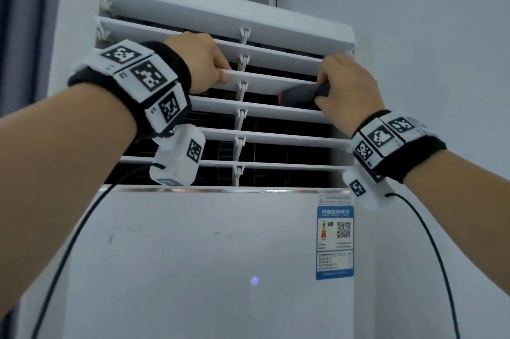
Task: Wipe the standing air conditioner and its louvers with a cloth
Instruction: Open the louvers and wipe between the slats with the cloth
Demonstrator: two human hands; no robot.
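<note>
Unit: standing air conditioner (193,256), louvers (265,109) stacked in upper opening, long axes horizontal.
Working slat: third louver (276,82), spans between both hands.
Left hand (198,62): fingers curled over slat's left end, steadying it.
Right hand (347,82): pinches dark cloth (299,93) against slat's right end, cloth trailing under the slat edge.
Key relation: unwiped length lies leftward of cloth, toward left hand.
Judgement: next stroke likely runs right-to-left along slat.

The standing air conditioner (193,256) carries white louvers (276,109) at twelve o'clock, a blue energy label (334,242) at four o'clock.
</note>
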